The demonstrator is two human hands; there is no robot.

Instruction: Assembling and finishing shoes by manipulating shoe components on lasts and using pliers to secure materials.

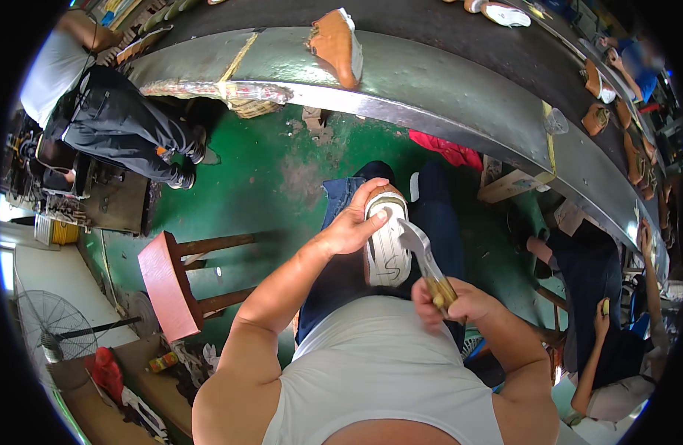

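Observation:
My left hand (pixel 354 226) grips a shoe (pixel 386 259) over my lap, its thumb lying across the sole. The white sole faces up and carries a dark pen mark; tan upper shows at the far end. In my right hand (pixel 460 302) is a hammer (pixel 429 261), fingers wrapped around its yellowish handle. The shiny metal head is over the right side of the sole; whether it touches, I cannot tell.
A conveyor bench (pixel 445 78) curves across the front, bearing a tan shoe (pixel 336 46) and several others at right. A pink-topped stool (pixel 168 285) is at left, near a fan (pixel 54 337). People work at far left (pixel 119 111) and right (pixel 589 259).

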